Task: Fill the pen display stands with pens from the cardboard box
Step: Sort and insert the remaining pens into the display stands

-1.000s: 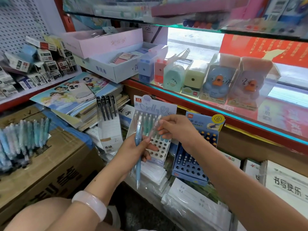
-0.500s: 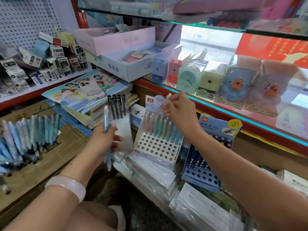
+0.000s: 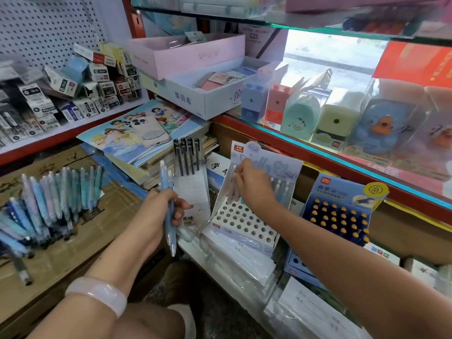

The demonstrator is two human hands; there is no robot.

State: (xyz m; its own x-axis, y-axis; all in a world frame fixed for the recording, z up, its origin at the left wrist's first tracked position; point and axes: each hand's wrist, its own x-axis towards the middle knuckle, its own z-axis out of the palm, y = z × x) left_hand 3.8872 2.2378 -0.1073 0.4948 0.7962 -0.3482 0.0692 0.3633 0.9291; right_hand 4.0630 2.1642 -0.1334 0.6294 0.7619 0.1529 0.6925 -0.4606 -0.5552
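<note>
Cardboard box fills the lower left of the frame, the largest thing of the task. On its closed top lies a pile of pens in blue and pale colours, within easy reach of the left arm, so it serves as the supply.

Centre of the frame has the white stand, a tilted board full of round holes with a pale card behind it. It leans back, probably so that the pens stand upright and face the buyer. Only the back row has some pens; most holes in front are open, so I judge the filling is at an early stage. To the right sits a blue stand with yellow-tipped items in its holes.

Right hand is at the upper left corner of the white stand, and its fingers pinch a pale pen near the top, the tip pointing down to a back-row hole. Holding it high likely gives a straight push into the hole.

Left hand waits just left of the stand, fingers curled round two or so blue pens, held upright, ready to pass on.
</note>
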